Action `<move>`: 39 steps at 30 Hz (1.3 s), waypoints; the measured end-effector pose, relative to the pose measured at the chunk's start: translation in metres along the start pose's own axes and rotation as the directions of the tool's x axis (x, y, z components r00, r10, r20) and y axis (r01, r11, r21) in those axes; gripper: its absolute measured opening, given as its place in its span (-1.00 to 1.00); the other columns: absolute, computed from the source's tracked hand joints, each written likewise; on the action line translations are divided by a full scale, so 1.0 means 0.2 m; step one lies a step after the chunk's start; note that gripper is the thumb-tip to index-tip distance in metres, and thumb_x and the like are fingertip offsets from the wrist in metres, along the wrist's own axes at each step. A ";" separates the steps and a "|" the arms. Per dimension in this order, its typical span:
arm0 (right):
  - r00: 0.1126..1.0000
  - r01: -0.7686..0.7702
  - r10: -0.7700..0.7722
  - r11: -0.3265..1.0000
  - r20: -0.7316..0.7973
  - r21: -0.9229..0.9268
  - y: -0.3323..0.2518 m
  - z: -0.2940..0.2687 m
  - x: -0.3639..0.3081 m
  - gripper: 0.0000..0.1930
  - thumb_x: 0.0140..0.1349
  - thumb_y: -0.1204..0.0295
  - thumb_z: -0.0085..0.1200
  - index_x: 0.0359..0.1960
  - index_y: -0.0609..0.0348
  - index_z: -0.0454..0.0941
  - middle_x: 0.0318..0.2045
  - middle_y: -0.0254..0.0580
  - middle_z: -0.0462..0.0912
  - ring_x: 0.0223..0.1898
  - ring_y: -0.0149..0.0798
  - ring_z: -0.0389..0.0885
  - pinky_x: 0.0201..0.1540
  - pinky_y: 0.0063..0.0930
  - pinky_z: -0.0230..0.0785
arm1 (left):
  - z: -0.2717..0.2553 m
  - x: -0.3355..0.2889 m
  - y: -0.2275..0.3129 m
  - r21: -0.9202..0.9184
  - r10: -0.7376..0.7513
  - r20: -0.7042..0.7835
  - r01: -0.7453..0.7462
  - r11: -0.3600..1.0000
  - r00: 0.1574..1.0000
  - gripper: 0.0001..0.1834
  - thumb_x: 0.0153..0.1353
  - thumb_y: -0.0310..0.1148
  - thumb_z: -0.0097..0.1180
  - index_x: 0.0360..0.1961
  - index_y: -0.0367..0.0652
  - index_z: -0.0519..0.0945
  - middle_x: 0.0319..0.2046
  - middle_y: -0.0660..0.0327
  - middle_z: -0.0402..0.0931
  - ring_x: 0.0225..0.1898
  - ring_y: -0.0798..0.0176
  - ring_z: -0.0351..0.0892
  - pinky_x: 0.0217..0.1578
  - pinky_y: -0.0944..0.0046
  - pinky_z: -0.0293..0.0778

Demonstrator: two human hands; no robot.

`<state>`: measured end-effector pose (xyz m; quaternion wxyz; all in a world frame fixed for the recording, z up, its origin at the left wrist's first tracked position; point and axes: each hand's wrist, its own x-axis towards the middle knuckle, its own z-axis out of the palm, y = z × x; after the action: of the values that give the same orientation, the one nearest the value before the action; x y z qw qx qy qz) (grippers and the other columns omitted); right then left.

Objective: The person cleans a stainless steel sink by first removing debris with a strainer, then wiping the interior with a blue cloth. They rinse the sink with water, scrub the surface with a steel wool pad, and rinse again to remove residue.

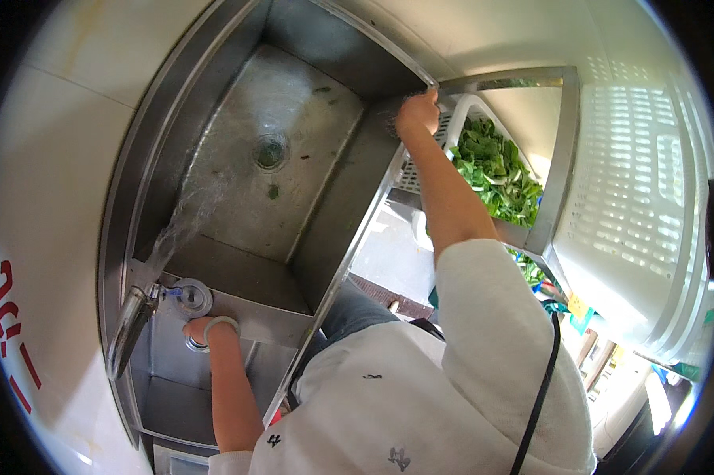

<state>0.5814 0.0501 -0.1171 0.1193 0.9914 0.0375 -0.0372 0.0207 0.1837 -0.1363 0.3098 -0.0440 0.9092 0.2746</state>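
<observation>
My left hand (201,329), with a pale bangle at the wrist, reaches over the smaller sink basin (167,404). Its fingers are mostly hidden; a round metal rim shows just below them. Beside this hand a clear round plastic piece (192,298) sits by the tap (131,317). Water (191,210) runs from the tap into the large steel basin (246,142). My right hand (418,113) is closed at the far right corner of that basin, next to a white plastic basket (477,104) of green leaves (495,166). What it grips, if anything, is hidden.
A drain (270,150) and scattered leaf bits (274,191) show on the large basin's floor. A steel frame (562,150) surrounds the leaf basket. Stacked white perforated baskets (634,190) stand at the right. A pale wall (64,166) borders the sink's left side.
</observation>
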 end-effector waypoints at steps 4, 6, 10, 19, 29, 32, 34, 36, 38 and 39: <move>0.999 0.028 -0.027 0.999 0.039 -0.040 -0.09 -0.27 -0.09 -0.65 0.24 0.43 -0.06 0.03 0.29 0.29 -0.03 -0.01 0.42 -0.05 -0.06 0.53 -0.09 -0.29 0.53 | -0.04 -0.17 0.07 0.023 -0.003 -0.034 0.004 1.000 0.999 -0.49 0.23 -0.10 -0.27 -0.07 -0.28 0.54 0.03 -0.02 0.47 -0.05 -0.01 0.50 -0.08 0.00 0.40; 0.998 0.053 -0.051 0.997 0.034 -0.056 -0.04 -0.27 -0.02 -0.66 0.24 0.43 -0.06 0.03 0.28 0.29 -0.03 -0.02 0.41 -0.06 -0.06 0.54 -0.11 -0.30 0.54 | -0.05 -0.21 0.08 0.004 -0.010 0.025 0.010 1.000 1.000 -0.48 0.23 -0.09 -0.27 -0.05 -0.27 0.54 0.03 -0.01 0.47 -0.05 0.00 0.51 -0.08 0.01 0.41; 0.998 -0.055 0.056 0.996 -0.010 0.076 0.00 -0.10 0.00 -0.66 0.25 0.44 -0.07 0.03 0.29 0.26 -0.06 0.00 0.45 -0.08 -0.03 0.57 -0.16 -0.27 0.56 | -0.08 -0.37 0.14 -0.045 -0.086 0.144 0.093 0.995 0.986 -0.42 0.24 -0.03 -0.30 0.06 -0.23 0.48 0.07 0.04 0.44 -0.06 0.03 0.51 -0.08 0.03 0.43; 0.998 -0.026 0.030 0.997 -0.051 0.078 0.04 -0.14 0.02 -0.70 0.28 0.37 -0.11 -0.05 0.29 0.22 -0.13 0.04 0.50 -0.12 -0.01 0.60 -0.20 -0.25 0.56 | -0.05 -0.12 0.07 0.133 -0.007 -0.041 0.013 0.991 0.999 -0.51 0.25 -0.09 -0.27 -0.10 -0.21 0.58 0.00 0.08 0.51 -0.04 0.16 0.51 -0.05 0.13 0.39; 1.000 -0.001 0.002 0.998 -0.012 0.069 -0.11 -0.28 -0.05 -0.69 0.21 0.41 -0.04 -0.10 0.41 0.46 0.04 -0.03 0.36 -0.03 0.02 0.54 -0.14 -0.24 0.53 | -0.09 -0.26 0.12 0.066 -0.010 -0.029 0.012 0.998 1.000 -0.47 0.24 -0.07 -0.30 -0.06 -0.26 0.54 0.06 0.00 0.44 -0.02 0.06 0.47 -0.01 0.08 0.36; 0.985 -0.077 0.093 0.991 -0.143 0.110 -0.17 0.03 0.24 -0.73 0.26 0.37 -0.12 -0.16 0.39 0.33 -0.20 -0.06 0.53 -0.18 -0.09 0.63 -0.24 -0.31 0.57 | -0.05 -0.26 0.10 0.057 -0.004 0.004 0.004 0.998 1.000 -0.40 0.23 -0.04 -0.30 0.02 -0.31 0.50 0.13 -0.07 0.36 0.04 -0.04 0.45 0.04 0.01 0.34; 0.920 -0.209 0.290 0.932 -0.265 0.295 -0.48 -0.03 0.14 -0.75 0.29 0.36 -0.17 -0.18 0.35 0.24 -0.38 -0.11 0.60 -0.30 -0.12 0.68 -0.33 -0.34 0.59 | -0.06 -0.32 0.13 0.021 -0.011 0.024 0.011 1.000 1.000 -0.41 0.24 -0.05 -0.31 0.02 -0.31 0.51 0.13 -0.07 0.36 0.04 -0.04 0.44 0.06 0.00 0.33; 0.962 0.037 0.044 0.957 -0.270 0.287 -0.65 -0.08 0.06 -0.66 0.27 0.35 -0.14 -0.10 0.47 0.28 -0.20 0.03 0.55 -0.25 -0.15 0.67 -0.34 -0.38 0.58 | -0.05 -0.32 0.13 0.016 0.009 0.046 -0.009 1.000 0.999 -0.42 0.25 -0.05 -0.32 0.01 -0.31 0.50 0.12 -0.07 0.37 0.04 -0.05 0.44 0.07 0.00 0.32; 0.960 0.164 -0.171 0.985 -0.221 -0.050 -0.61 -0.12 0.07 -0.60 0.27 0.33 -0.15 -0.05 0.51 0.34 -0.14 0.12 0.52 -0.18 -0.13 0.64 -0.30 -0.40 0.56 | -0.05 -0.23 0.09 0.037 0.054 0.050 -0.056 0.998 0.997 -0.42 0.26 -0.06 -0.32 0.01 -0.30 0.50 0.11 -0.08 0.38 0.03 -0.07 0.44 0.07 0.00 0.31; 0.947 0.233 -0.272 0.948 -0.170 -0.216 -0.58 -0.14 0.06 -0.57 0.27 0.32 -0.15 -0.02 0.53 0.36 -0.11 0.16 0.51 -0.14 -0.13 0.63 -0.28 -0.40 0.55 | -0.06 -0.21 0.09 0.052 0.064 0.043 -0.066 0.996 0.997 -0.42 0.26 -0.06 -0.33 0.02 -0.31 0.49 0.10 -0.08 0.39 0.03 -0.07 0.44 0.07 0.00 0.31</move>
<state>0.5864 0.1698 -0.1180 0.2049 0.9608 0.1797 0.0504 0.0435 0.1883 -0.0956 0.3204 -0.0003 0.9106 0.2611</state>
